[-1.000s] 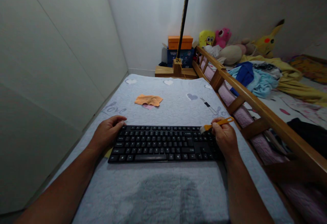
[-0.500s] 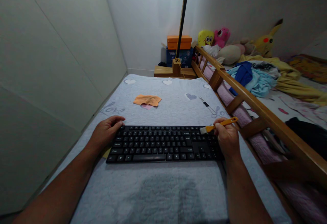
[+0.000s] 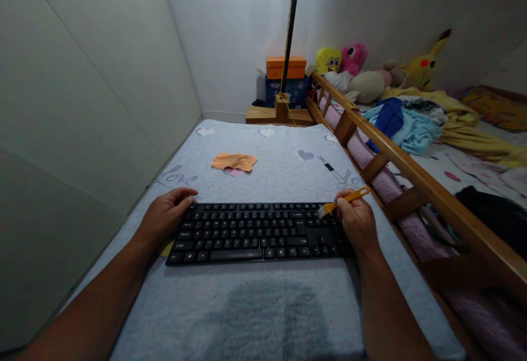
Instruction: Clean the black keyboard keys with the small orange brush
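Observation:
A black keyboard (image 3: 247, 233) lies on the pale blue quilted cover (image 3: 255, 306). My left hand (image 3: 168, 212) holds the keyboard at its upper left corner, thumb on the edge. In my right hand (image 3: 356, 218) is a small brush (image 3: 343, 202) with an orange handle, gripped between thumb and fingers. Its pale bristles touch or hover just over the keys at the upper right; which of the two I cannot tell. An orange cloth (image 3: 234, 161) rests beyond the keyboard. Farther right lies a thin metal tool (image 3: 329, 167) with a black middle.
A wooden rail (image 3: 395, 155) runs along the right side, with clothes (image 3: 405, 122) and plush toys (image 3: 422, 70) behind it. At the far end stand an orange box (image 3: 286, 67) and a black pole (image 3: 291, 32) on a wooden base.
My right hand and the brush have shifted slightly left over the keyboard, and the brush head sits a little lower. The whole view has moved slightly. My left hand keeps its place on the keyboard.

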A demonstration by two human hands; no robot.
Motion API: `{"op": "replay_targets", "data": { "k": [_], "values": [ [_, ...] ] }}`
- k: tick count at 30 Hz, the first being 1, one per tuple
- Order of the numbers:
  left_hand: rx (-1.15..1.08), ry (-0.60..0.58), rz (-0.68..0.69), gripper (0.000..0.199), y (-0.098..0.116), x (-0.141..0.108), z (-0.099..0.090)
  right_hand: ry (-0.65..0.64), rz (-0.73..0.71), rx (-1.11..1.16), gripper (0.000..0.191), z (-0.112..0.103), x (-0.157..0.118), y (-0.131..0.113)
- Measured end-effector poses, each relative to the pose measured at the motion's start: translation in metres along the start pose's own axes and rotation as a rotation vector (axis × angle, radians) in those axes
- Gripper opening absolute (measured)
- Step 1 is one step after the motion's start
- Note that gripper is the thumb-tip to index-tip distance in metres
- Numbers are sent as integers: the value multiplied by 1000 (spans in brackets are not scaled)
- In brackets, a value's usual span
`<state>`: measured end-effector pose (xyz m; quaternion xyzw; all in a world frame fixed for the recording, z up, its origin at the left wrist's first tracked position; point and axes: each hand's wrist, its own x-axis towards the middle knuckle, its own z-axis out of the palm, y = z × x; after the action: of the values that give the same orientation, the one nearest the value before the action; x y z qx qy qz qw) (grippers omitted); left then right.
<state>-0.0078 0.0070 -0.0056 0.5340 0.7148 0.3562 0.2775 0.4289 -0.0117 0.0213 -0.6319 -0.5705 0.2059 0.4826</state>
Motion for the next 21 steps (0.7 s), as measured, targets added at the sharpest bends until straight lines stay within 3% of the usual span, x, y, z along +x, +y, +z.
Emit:
{"op": "replay_targets", "data": {
  "k": [14, 21],
  "values": [
    [14, 0, 9, 45, 0, 0, -1, 4, -69, -50, 23, 4, 2, 4],
    [20, -15, 33, 45, -4, 2, -1, 87, -40, 62, 17, 1, -1, 5]
  ]
}}
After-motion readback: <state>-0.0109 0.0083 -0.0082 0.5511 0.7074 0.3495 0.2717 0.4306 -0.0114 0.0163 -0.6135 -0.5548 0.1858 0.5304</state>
